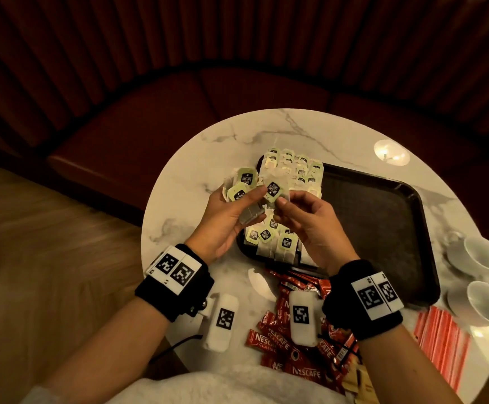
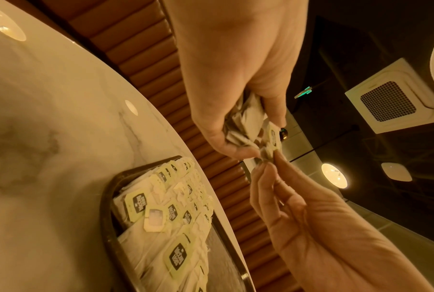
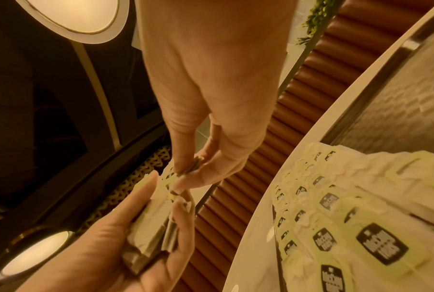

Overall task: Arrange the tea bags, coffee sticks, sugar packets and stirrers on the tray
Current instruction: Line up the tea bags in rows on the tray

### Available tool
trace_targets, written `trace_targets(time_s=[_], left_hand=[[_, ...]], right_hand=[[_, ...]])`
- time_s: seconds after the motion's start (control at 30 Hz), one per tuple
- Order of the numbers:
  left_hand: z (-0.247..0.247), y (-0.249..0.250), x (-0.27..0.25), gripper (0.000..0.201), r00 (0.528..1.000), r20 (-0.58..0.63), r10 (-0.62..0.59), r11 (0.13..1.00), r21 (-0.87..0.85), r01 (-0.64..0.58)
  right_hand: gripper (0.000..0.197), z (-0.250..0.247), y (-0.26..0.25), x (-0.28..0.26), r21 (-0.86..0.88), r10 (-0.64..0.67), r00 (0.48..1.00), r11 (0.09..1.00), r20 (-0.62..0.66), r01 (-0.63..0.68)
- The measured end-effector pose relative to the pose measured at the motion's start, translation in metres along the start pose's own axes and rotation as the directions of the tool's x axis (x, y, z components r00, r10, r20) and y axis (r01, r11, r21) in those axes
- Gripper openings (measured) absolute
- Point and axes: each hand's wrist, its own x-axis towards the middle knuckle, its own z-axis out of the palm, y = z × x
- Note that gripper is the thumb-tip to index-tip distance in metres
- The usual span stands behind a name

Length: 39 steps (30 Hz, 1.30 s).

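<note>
Above the left end of the black tray (image 1: 383, 217), my left hand (image 1: 246, 199) grips a bunch of tea bags (image 1: 244, 182) with green tags. My right hand (image 1: 279, 203) pinches one tea bag (image 1: 273, 190) at the edge of that bunch. In the left wrist view the left hand (image 2: 250, 142) curls round the bunch (image 2: 245, 122) while the right hand's fingertips (image 2: 266, 164) meet it from below. More tea bags (image 1: 295, 170) lie in rows on the tray's left part. Red coffee sticks (image 1: 269, 341) lie heaped on the table under my right wrist.
The round marble table (image 1: 208, 147) holds two white cups (image 1: 483, 256) at its right edge and a stack of orange-red packets (image 1: 441, 348) at the front right. The tray's right half is bare. A dark red sofa (image 1: 179, 106) curves behind the table.
</note>
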Motion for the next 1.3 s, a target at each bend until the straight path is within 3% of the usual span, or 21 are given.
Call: trace_targets(time_s=[0.1, 0.33, 0.5, 0.73, 1.1, 1.3], left_hand=[[0.000, -0.003, -0.001, 0.051, 0.999, 0.027, -0.022, 0.999, 0.036, 0.021], [0.001, -0.007, -0.001, 0.031, 0.999, 0.019, -0.031, 0.996, 0.090, 0.029], [0.000, -0.008, -0.001, 0.038, 0.999, 0.024, -0.047, 0.993, 0.108, 0.044], [0.000, -0.011, -0.002, 0.037, 0.996, 0.047, -0.069, 0.992, 0.110, 0.064], [0.003, -0.010, -0.001, 0.043, 0.997, 0.048, -0.065, 0.995, 0.078, 0.061], [0.000, -0.011, 0.004, 0.031, 0.998, -0.061, -0.005, 0.993, 0.114, 0.012]], right_hand=[[0.019, 0.001, 0.001, 0.000, 0.053, -0.001, 1.000, 0.999, -0.025, 0.002], [0.009, 0.003, 0.004, -0.004, -0.017, 0.006, 1.000, 1.000, -0.013, -0.006], [0.016, 0.002, 0.001, -0.006, -0.074, 0.040, 0.999, 0.997, 0.024, -0.038], [0.028, -0.002, -0.008, -0.007, 0.000, 0.004, 1.000, 1.000, 0.011, -0.004], [0.017, -0.012, -0.002, -0.014, -0.036, -0.031, 0.999, 0.999, -0.021, 0.031], [0.035, -0.016, 0.000, -0.015, -0.008, -0.007, 0.999, 1.000, -0.045, 0.007]])
